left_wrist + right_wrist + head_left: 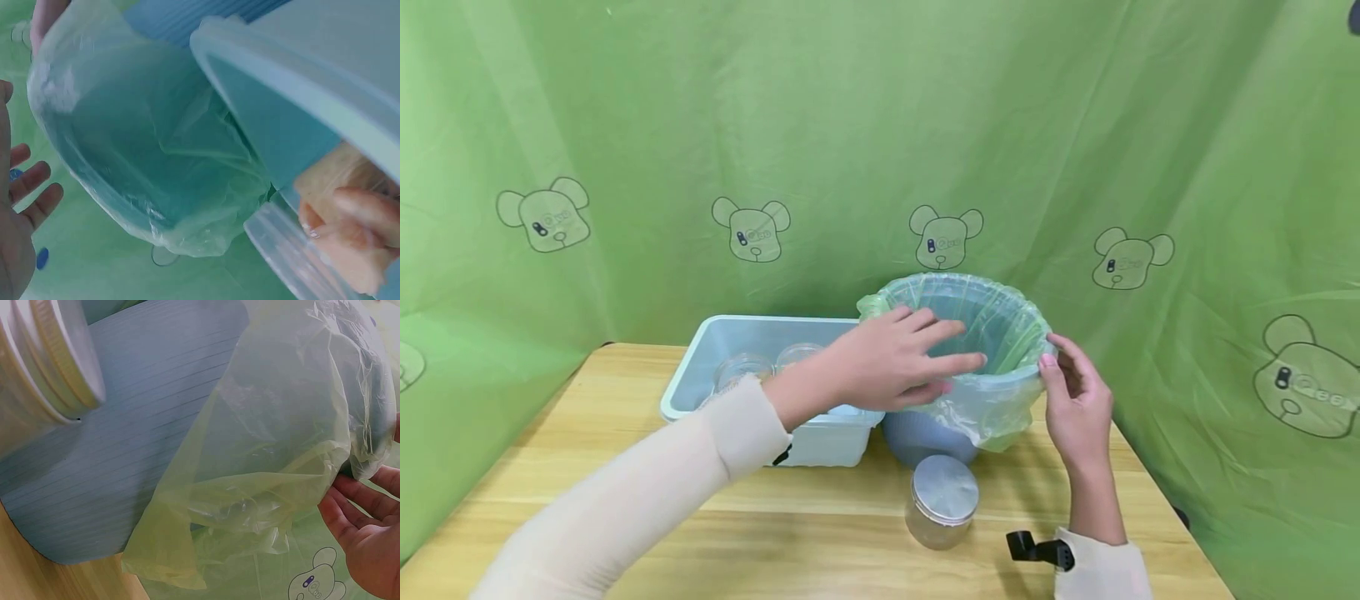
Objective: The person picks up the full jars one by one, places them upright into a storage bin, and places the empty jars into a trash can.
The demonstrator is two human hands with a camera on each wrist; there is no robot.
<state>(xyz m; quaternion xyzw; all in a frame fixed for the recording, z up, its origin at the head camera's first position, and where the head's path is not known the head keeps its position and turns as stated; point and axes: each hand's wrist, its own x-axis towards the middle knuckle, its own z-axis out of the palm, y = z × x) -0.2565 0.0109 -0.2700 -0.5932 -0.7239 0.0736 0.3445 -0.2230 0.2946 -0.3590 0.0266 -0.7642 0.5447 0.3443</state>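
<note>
A blue bin (917, 437) stands on the table, lined with a thin, pale green plastic bag (1003, 417) folded out over its rim. My right hand (1078, 404) holds the bin's right rim, thumb and fingers on either side of the bagged edge. In the right wrist view, the fingertips of that hand (375, 544) meet the bag (275, 412) at the rim. My left hand (891, 358) is over the bin's front-left side with its fingers spread. Nothing is in its grasp; the left wrist view shows the left hand (19, 212) apart from the bag (156, 144).
Left of the bin sits a light blue tub (827, 446) holding clear containers (741, 367), with brownish contents seen in the left wrist view. A clear jar with a silver lid (946, 490) stands before the bin. Green cloth (850, 125) hangs behind the wooden table (760, 533).
</note>
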